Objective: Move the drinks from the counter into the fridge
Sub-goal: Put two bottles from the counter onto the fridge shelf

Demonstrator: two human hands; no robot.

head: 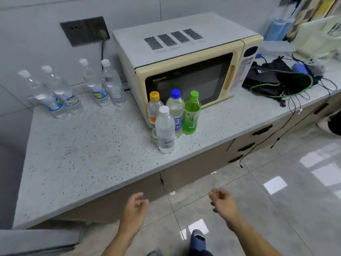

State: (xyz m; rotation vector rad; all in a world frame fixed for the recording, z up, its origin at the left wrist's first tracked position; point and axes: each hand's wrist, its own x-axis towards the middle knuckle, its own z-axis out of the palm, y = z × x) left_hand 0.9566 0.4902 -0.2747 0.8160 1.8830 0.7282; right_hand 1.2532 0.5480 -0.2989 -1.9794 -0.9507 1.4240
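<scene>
Eight drink bottles stand upright on the speckled worktop [96, 156], in two groups of four. At the far left, against the wall, four clear bottles with white caps stand in two pairs: one pair [53, 93] at the left edge, the other pair [104, 84] just left of the microwave [186, 65]. Their blue and yellow labels carry writing too blurred to read.

The second group huddles in front of the microwave's near left corner: an orange-capped bottle [154, 109] with an orange label, a blue-capped bottle [176, 112] with a blue label, a green bottle [191, 112] with a green cap and a Chinese character on its label, and nearest, a white-capped clear bottle [164, 129] with a pale blue and yellow label.

The microwave door reads "National". Right of it lies a black bag [273, 76] tangled with green and black cables.

Both hands are empty, below the worktop's near edge and over the tiled floor: the left hand [135, 207] and right hand [222, 201], each with fingers loosely curled, well apart from the bottles.
</scene>
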